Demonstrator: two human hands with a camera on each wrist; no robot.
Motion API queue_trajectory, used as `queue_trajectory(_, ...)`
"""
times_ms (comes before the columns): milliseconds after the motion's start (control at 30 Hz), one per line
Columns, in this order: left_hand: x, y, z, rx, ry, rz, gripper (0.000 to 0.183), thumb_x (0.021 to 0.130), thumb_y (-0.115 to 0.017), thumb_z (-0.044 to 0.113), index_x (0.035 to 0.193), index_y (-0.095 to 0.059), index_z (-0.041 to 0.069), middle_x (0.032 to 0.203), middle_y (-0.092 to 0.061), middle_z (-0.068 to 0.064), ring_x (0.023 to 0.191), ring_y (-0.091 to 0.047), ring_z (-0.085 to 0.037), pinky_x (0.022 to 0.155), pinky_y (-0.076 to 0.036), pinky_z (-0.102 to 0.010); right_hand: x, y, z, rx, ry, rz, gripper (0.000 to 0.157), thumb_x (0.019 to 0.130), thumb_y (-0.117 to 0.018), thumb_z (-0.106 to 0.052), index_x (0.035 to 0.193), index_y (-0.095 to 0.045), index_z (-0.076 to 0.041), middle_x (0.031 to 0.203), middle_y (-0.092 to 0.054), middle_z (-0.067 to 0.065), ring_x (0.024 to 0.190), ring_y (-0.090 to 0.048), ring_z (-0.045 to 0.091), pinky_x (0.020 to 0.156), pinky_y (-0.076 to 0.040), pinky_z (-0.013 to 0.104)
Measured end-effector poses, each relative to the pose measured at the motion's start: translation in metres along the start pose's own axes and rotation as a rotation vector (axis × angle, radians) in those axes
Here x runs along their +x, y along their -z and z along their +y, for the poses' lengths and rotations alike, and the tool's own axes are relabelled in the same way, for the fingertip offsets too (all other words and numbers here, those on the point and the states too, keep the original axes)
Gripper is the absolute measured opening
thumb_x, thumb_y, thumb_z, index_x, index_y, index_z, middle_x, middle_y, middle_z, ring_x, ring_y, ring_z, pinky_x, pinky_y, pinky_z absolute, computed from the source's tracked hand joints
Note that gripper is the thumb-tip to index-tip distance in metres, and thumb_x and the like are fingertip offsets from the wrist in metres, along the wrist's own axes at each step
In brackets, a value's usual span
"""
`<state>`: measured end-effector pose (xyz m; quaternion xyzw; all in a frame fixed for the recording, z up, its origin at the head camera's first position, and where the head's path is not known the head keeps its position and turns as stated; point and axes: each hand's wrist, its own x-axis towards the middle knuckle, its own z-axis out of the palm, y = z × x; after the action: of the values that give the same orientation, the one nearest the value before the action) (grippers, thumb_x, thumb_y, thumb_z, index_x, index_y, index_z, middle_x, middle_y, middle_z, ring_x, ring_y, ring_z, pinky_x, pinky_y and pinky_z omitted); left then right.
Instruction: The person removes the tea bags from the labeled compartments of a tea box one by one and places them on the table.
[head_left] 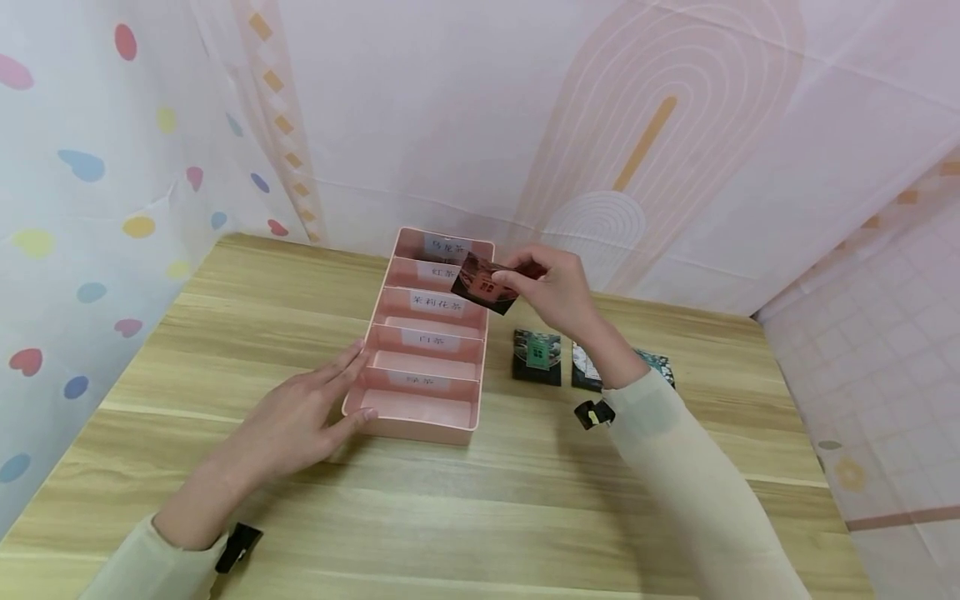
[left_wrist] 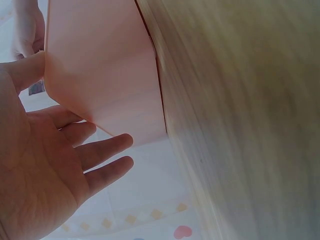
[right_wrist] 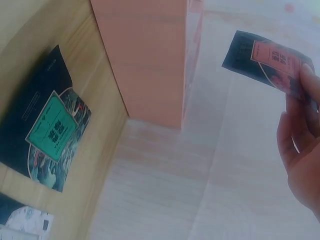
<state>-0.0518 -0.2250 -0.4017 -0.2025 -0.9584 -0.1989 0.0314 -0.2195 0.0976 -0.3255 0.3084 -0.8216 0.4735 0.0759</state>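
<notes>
My right hand pinches a dark tea sachet with a red label by its edge between thumb and fingers. The sachet is tilted above the right side of a pink divided box, overlapping the second and third compartments from the back in the head view. In the right wrist view the same red-labelled sachet shows beyond the box's side wall. My left hand rests at the box's near left corner, thumb on the front rim and straight fingers along the left side; the left wrist view shows these fingers spread.
Right of the box lie a green-labelled sachet, a white-patterned one and another green-and-white one, partly behind my right forearm. Paper labels with Chinese tea names mark the compartments. Patterned cloth hangs behind the wooden table.
</notes>
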Motion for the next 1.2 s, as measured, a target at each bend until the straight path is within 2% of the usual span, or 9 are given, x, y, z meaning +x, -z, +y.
queue_trajectory(167, 0.0, -0.001, 0.0, 0.001, 0.003, -0.003, 0.075, 0.103, -0.065, 0.044, 0.158, -0.042, -0.002, 0.165, -0.037, -0.02, 0.133, -0.057, -0.044, 0.104, -0.049, -0.062, -0.01, 0.009, -0.002, -0.023, 0.046, 0.024, 0.007, 0.091, -0.082, -0.004, 0.091, -0.077, 0.0, 0.082, -0.074, 0.009, 0.069, -0.064, 0.018, 0.063, -0.053, 0.029)
queue_trajectory(367, 0.0, -0.001, 0.0, 0.001, 0.0, 0.003, 0.075, 0.102, -0.066, 0.042, 0.157, -0.042, -0.002, 0.164, -0.038, -0.02, 0.132, -0.058, -0.044, 0.104, -0.05, -0.062, -0.021, 0.019, -0.002, -0.033, 0.093, 0.044, 0.004, 0.091, -0.081, -0.001, 0.091, -0.077, 0.001, 0.083, -0.075, 0.01, 0.07, -0.064, 0.018, 0.066, -0.052, 0.023)
queue_trajectory(700, -0.002, 0.002, 0.0, 0.003, 0.0, -0.012, 0.074, 0.103, -0.064, 0.041, 0.158, -0.042, -0.002, 0.165, -0.036, -0.02, 0.133, -0.057, -0.045, 0.105, -0.049, -0.062, -0.041, 0.031, -0.003, -0.047, 0.003, 0.013, 0.005, 0.096, -0.077, -0.005, 0.095, -0.078, 0.0, 0.087, -0.076, 0.008, 0.075, -0.065, 0.018, 0.065, -0.051, 0.024)
queue_trajectory(1200, -0.001, 0.003, -0.001, 0.021, -0.031, -0.016, 0.077, 0.102, -0.066, 0.045, 0.157, -0.043, -0.002, 0.165, -0.037, -0.02, 0.129, -0.059, -0.048, 0.103, -0.05, -0.062, -0.071, 0.04, 0.004, -0.072, -0.02, -0.034, 0.005, 0.097, -0.075, -0.004, 0.097, -0.08, -0.003, 0.083, -0.075, 0.004, 0.072, -0.067, 0.016, 0.064, -0.053, 0.026)
